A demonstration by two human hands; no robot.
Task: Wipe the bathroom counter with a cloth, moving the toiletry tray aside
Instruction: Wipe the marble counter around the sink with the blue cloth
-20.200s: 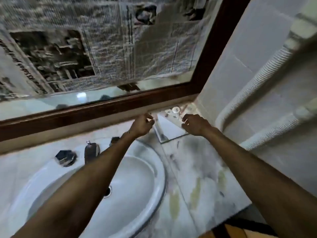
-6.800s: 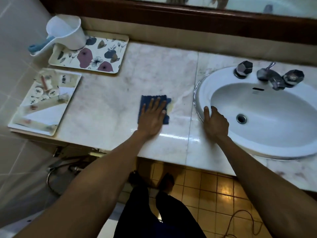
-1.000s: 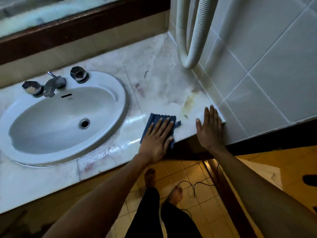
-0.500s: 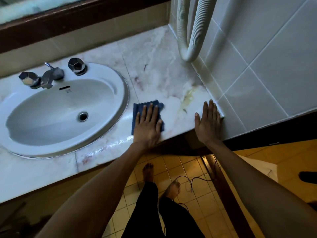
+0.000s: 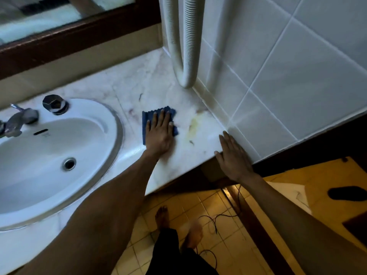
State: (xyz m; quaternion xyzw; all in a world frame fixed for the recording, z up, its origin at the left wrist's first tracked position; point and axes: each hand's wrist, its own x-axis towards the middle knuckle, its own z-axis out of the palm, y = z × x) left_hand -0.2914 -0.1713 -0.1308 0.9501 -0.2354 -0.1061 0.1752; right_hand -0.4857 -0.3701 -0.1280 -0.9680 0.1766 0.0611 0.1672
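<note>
Cloth (image 5: 148, 121) pushed farther from counter (image 5: 127, 86) edge; left hand (image 5: 159, 133) flat atop, right hand (image 5: 232, 155) flat, both hands released.

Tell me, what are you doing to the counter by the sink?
A person is wiping the marble counter. The left hand presses a blue cloth flat on it, between the sink and a yellowish stain. The right hand rests flat on the counter's corner by the tiled wall. No tray shows here.
</note>
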